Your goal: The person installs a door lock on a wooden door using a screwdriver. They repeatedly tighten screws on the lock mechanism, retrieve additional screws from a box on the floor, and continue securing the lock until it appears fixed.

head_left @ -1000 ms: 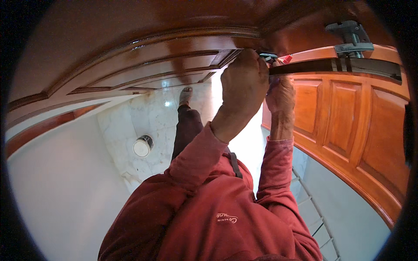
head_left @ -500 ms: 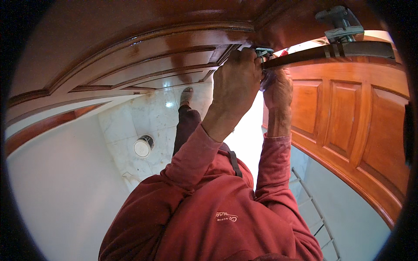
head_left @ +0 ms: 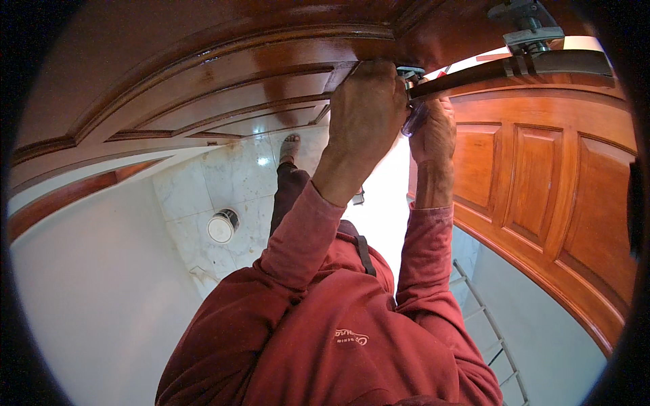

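Long dark-brown bar handle with a smooth, gently curved body (head_left: 487,72), held off the glossy red-brown panelled wooden door (head_left: 271,47); serves as landmark. Left hand (head_left: 365,105) at the bar's left end, back of hand toward the camera, fingers curled; its grip is turned away, so cannot tell whether it pinches anything. Just beside those knuckles, at the same bar end, a small silver metal fitting (head_left: 411,72), partly hidden. Right hand (head_left: 437,132) just below that end, fingers bent upward behind the bar. Between the two hands, under the bar end, a purplish translucent rounded piece (head_left: 414,120), near the right fingers; cannot tell whether the right grip is closed on it. Silver metal bracket with a bolt (head_left: 535,39) above the bar's right portion. Below the bar, on the right, an orange-brown panelled wooden door (head_left: 535,183). Far below and left of the bar, a small dark-sided tub with a white round top (head_left: 221,229) on pale marble-patterned floor tiles (head_left: 186,196).
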A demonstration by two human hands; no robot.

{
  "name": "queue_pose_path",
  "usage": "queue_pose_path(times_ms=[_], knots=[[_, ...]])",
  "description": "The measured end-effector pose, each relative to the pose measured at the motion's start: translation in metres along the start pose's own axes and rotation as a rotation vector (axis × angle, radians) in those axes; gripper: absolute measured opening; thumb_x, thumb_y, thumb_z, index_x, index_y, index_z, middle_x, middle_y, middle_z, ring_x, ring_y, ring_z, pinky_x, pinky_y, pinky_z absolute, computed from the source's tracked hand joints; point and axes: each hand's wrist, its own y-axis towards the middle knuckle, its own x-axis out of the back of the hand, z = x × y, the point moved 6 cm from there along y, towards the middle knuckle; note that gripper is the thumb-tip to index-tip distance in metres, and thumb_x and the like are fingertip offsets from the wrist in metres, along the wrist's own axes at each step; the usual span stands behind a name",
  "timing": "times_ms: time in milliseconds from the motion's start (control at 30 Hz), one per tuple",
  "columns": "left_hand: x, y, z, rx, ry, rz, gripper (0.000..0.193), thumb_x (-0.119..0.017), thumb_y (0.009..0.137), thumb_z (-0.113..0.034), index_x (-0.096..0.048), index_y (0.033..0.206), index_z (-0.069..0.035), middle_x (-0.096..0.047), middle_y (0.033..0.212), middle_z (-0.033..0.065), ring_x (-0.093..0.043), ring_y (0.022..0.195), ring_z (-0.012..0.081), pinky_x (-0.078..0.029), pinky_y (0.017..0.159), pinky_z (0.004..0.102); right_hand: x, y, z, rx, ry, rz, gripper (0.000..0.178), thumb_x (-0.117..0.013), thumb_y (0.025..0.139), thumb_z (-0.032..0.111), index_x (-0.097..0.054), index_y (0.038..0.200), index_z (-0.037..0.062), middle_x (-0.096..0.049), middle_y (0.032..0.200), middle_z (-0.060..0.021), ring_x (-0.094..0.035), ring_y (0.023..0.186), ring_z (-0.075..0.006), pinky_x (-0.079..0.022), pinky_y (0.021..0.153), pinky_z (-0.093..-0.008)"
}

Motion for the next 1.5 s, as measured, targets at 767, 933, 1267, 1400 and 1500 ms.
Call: queue_pose_path(times_ms=[767, 933, 1267, 1400, 1500], knots=[[0.0, -0.011, 0.019, 0.311, -0.45, 0.085, 0.014, -0.065, 0.086, -0.007, -0.064, 0.091, 0.005, -0.07, 0.08, 0.0198, -0.072, 0.071, 0.0269, -0.056, 0.065, 0.0352, -0.001, 0.0, 0.005, -0.018, -0.075, -0.02, 0.02, -0.062, 0.099, 0.024, -0.06, 0.11, 0.0075, -0.068, 0.084, -0.0045, -0.058, 0.058, -0.007, -0.043, 0.041, -0.0171], [-0.003, -0.049, 0.041, 0.391, -0.701, -0.082, 0.014, -0.061, 0.095, -0.006, -0.059, 0.105, 0.003, -0.068, 0.095, 0.0137, -0.071, 0.084, 0.0196, -0.058, 0.073, 0.0307, 0.005, -0.003, 0.006, -0.074, -0.14, 0.024, 0.028, -0.061, 0.1, 0.026, -0.059, 0.117, 0.005, -0.066, 0.103, -0.0067, -0.06, 0.088, -0.0139, -0.051, 0.07, -0.0267], [-0.029, -0.06, 0.011, 0.244, -0.685, -0.192, 0.018, -0.059, 0.101, -0.011, -0.055, 0.111, 0.003, -0.07, 0.094, 0.0141, -0.068, 0.082, 0.0159, -0.055, 0.067, 0.0304, 0.013, 0.004, -0.002, -0.158, -0.017, -0.055, 0.028, -0.062, 0.1, 0.033, -0.061, 0.109, 0.0062, -0.065, 0.092, -0.0054, -0.062, 0.074, -0.013, -0.05, 0.057, -0.0239], [-0.033, -0.063, 0.007, 0.174, -0.552, -0.186, 0.019, -0.058, 0.101, -0.011, -0.052, 0.114, 0.002, -0.067, 0.094, 0.0189, -0.071, 0.076, 0.0263, -0.054, 0.06, 0.0373, 0.02, 0.007, -0.007, -0.16, 0.087, -0.155, 0.029, -0.065, 0.099, 0.03, -0.062, 0.114, 0.0048, -0.066, 0.096, -0.0046, -0.063, 0.081, -0.015, -0.052, 0.068, -0.0264], [-0.029, -0.059, 0.008, 0.131, -0.465, -0.188, 0.018, -0.059, 0.1, -0.011, -0.052, 0.112, 0.0, -0.066, 0.093, 0.0206, -0.071, 0.073, 0.0319, -0.053, 0.059, 0.0401, 0.021, 0.007, 0.003, -0.034, -0.067, 0.0, 0.031, -0.065, 0.099, 0.029, -0.062, 0.117, 0.0038, -0.066, 0.099, -0.0056, -0.064, 0.085, -0.016, -0.053, 0.072, -0.0271]])
